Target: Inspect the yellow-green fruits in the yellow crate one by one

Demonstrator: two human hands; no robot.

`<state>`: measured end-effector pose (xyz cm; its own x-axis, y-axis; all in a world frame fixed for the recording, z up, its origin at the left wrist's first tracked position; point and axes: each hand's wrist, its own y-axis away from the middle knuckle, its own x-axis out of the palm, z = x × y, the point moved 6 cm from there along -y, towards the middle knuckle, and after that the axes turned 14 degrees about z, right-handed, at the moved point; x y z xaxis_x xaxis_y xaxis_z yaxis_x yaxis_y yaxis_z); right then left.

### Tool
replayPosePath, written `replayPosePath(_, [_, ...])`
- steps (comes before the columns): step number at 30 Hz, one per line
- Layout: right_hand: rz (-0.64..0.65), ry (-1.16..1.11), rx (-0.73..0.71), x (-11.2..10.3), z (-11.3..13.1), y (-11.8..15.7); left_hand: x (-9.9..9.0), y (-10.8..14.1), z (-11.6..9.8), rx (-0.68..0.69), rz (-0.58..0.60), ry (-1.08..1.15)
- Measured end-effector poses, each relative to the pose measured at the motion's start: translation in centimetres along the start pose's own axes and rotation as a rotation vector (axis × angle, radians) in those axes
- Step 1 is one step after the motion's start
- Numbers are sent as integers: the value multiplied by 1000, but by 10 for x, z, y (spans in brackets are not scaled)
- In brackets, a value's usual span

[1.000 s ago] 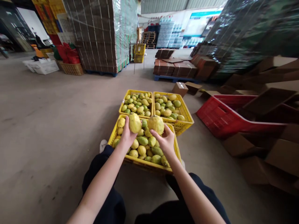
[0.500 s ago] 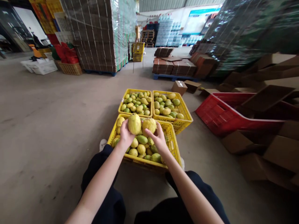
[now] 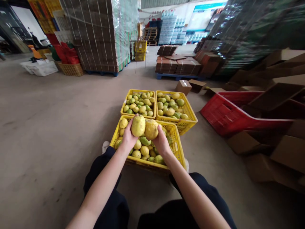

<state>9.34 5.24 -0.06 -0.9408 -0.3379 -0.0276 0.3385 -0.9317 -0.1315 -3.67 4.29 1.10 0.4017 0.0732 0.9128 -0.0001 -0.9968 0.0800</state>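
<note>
My left hand (image 3: 129,138) is closed around a large pale yellow fruit (image 3: 138,125), smooth with a greenish tint. Beside it, my right hand (image 3: 163,142) grips a second yellow fruit (image 3: 151,129), rougher and with brownish marks. Both fruits look like big lemons or quinces; I cannot tell the kind. They are held side by side above the near yellow crate (image 3: 178,149), which contains many yellow and green fruits (image 3: 144,150). The fingers behind the held fruits are mostly hidden.
Two more yellow crates of fruit, a left one (image 3: 122,108) and a right one (image 3: 190,119), adjoin the near crate. A red crate (image 3: 218,114) and cardboard boxes (image 3: 259,168) lie on the right. Flattened cartons (image 3: 188,67) sit on a blue pallet farther back.
My right hand has turned, so its thumb no longer lies across the front of its fruit and a browner side shows. The left hand has barely moved.
</note>
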Motion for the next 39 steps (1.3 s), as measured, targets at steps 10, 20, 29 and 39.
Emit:
replayPosePath(10, [-5,-188,106,-1,-3,5,-8,-2,1,-11,7,-35])
replayPosePath(20, [-124,-472,130,3,0,6,-10,7,7,-14,-152,-23])
replayPosePath(29, [-75,-1095,75,12,-5,0,-12,5,19,-69,-49,97])
replayPosePath(39, [-76,-1350,164,16,0,0,-12,2,25,-58,-48,77])
